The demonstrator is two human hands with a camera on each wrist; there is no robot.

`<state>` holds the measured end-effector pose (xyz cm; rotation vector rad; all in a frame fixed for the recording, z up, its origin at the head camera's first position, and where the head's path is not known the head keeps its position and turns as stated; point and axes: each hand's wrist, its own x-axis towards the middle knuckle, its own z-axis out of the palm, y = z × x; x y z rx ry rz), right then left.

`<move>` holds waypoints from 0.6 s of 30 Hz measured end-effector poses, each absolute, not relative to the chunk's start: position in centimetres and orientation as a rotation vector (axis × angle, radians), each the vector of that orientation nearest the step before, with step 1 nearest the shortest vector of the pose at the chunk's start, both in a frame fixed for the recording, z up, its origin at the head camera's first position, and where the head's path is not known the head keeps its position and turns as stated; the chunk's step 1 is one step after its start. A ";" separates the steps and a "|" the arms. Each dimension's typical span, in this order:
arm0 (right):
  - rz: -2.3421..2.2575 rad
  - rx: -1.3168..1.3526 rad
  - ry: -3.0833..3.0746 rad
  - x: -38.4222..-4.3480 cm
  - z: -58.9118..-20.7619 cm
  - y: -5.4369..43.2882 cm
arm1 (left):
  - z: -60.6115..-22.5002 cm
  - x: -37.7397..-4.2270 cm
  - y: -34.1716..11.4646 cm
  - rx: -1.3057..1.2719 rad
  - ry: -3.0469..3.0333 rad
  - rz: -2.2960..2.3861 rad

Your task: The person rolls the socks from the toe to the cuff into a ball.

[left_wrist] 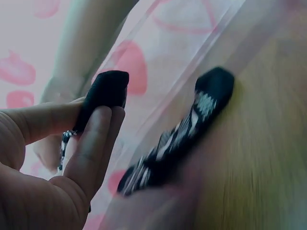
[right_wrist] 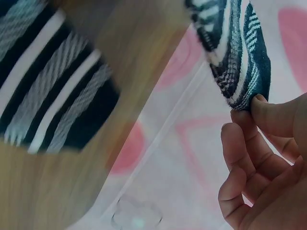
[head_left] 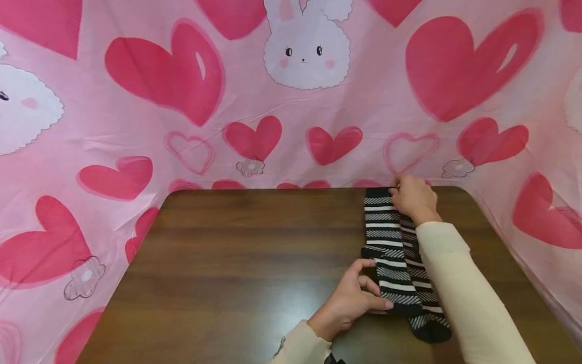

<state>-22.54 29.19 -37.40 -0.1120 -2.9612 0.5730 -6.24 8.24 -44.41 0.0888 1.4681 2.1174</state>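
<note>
Two black socks with white and grey stripes lie lengthwise on the table's right side. The left sock (head_left: 391, 275) partly overlaps the other sock (head_left: 431, 328), whose black toe sticks out nearer the front. My left hand (head_left: 352, 298) pinches the left sock's black toe (left_wrist: 106, 91) between thumb and fingers. At the table's back edge, my right hand (head_left: 415, 198) pinches a striped sock end (right_wrist: 247, 86) with thumb and index finger, the other fingers loosely bent. Another striped sock end lies beside it in the right wrist view. The right hand and sleeve hide part of the right sock.
The brown wooden table (head_left: 236, 263) has rounded back corners. A pink cloth (head_left: 291, 111) printed with hearts and rabbits hangs behind it and along both sides. Cream sleeves (head_left: 473, 293) cover my forearms.
</note>
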 end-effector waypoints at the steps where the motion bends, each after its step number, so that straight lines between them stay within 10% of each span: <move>1: 0.573 -0.123 -2.961 -22.4 -37.2 29.8 | -44.3 -6.2 8.8 0.094 1.470 2.113; 18: 0.561 -0.303 -2.940 -19.4 -38.0 36.6 | -44.6 -4.8 14.6 0.075 1.322 2.120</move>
